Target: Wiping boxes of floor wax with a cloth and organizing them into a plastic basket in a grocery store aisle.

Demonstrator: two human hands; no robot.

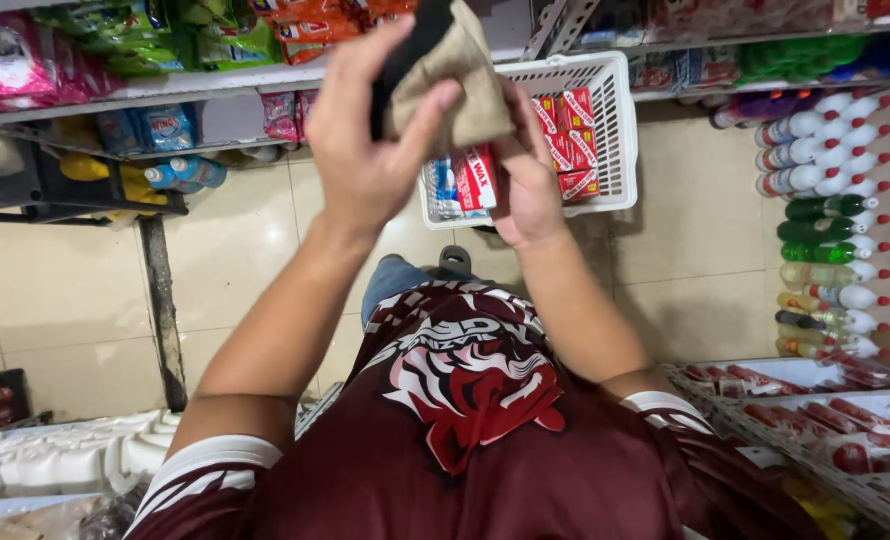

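Both my hands are raised in front of me over a white plastic basket (615,110). My left hand (365,140) grips a tan cloth (455,85) with a black part at its top, thumb pressed on the fabric. My right hand (527,180) holds the lower edge of the same cloth from underneath. In the basket below lie several red and white small boxes (570,140) and a blue and white pack (443,185).
Tiled floor below. A shelf with pink and green packets (115,50) runs along the far left. Rows of white and green bottles with red caps (830,210) stand at the right. Trays of red tubes (815,420) sit near right; white items (55,460) near left.
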